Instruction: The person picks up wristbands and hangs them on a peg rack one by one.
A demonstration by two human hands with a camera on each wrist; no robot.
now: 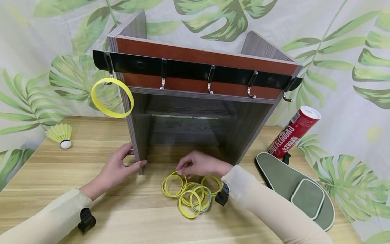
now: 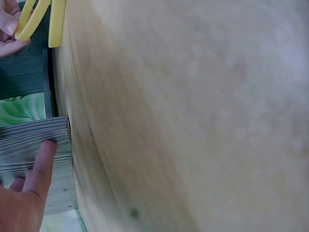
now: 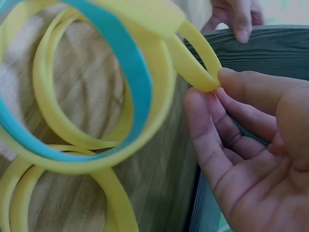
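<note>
My right hand (image 1: 202, 165) pinches a yellow silicone wristband (image 3: 189, 67) between thumb and fingertips, low in front of a grey wooden shelf unit (image 1: 251, 127). That band's far side reaches the loose pile, where several yellow wristbands (image 1: 190, 216) and a blue one (image 3: 140, 72) overlap on the tabletop. My left hand (image 1: 117, 166) grips the unit's left side panel near its foot, thumb against the front edge and fingers at the outer side. Higher up, another yellow wristband (image 1: 114, 114) hangs from the leftmost hook of a black hook rail (image 1: 189, 72).
A yellow shuttlecock (image 1: 62, 135) lies at the left of the wooden table (image 1: 137, 217). Right of the unit, a red tube (image 1: 294, 132) leans beside a green flat case (image 1: 281, 173) with a pocket. Leaf-patterned cloth (image 1: 335, 51) covers the back.
</note>
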